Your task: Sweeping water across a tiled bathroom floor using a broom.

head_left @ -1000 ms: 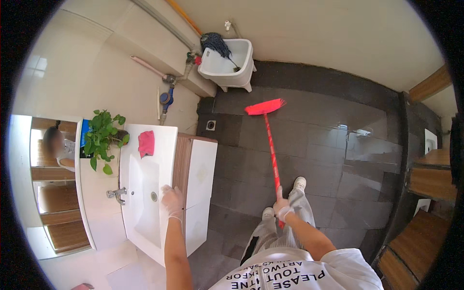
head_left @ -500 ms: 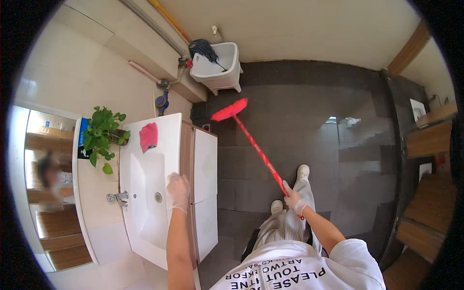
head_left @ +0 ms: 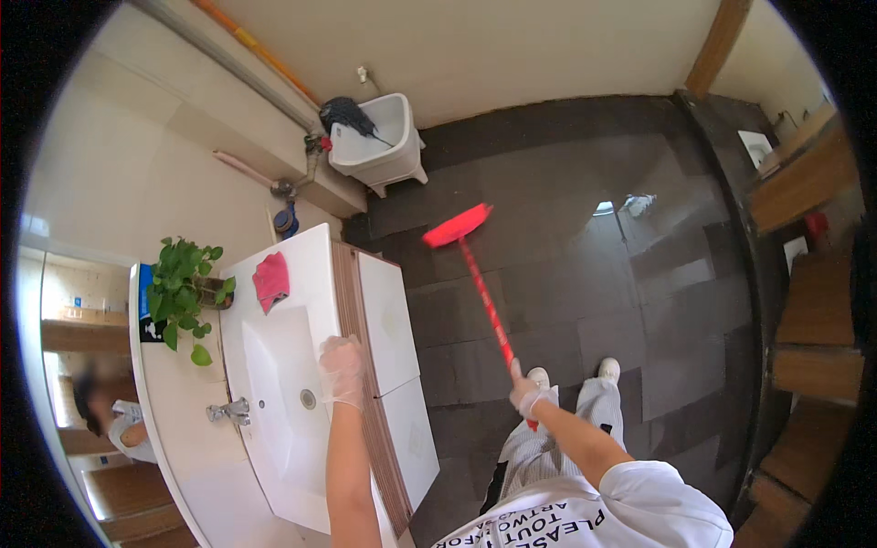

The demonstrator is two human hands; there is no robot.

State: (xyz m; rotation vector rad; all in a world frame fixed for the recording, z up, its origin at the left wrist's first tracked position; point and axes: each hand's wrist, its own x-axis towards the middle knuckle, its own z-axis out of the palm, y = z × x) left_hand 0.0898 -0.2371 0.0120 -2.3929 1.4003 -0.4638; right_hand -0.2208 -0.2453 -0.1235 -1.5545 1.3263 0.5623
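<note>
My right hand (head_left: 526, 393), in a thin clear glove, is closed around the red handle of a broom (head_left: 491, 315). Its long red head (head_left: 458, 226) is tilted across the dark floor in front of me. My left hand (head_left: 343, 369), gloved the same way, appears over the front rim of the white washbasin (head_left: 276, 402), fingers curled in with nothing visible in them. I cannot tell whether it touches the rim. Near its far end, a crumpled pink cloth (head_left: 271, 281) lies on the basin top.
A chrome tap (head_left: 228, 412) stands at the basin's wall side, with a potted plant (head_left: 186, 288) beyond. Farther off, a white mop sink (head_left: 379, 146) holds a dark mop (head_left: 347, 116). Wooden panels (head_left: 813, 301) line the right. Dark tiles (head_left: 585, 265) cover the floor, shiny in places.
My view has turned and shifted. The broom head sits farther right and lower in view, and its handle is steeper. My feet have moved; my right hand still grips the handle.
</note>
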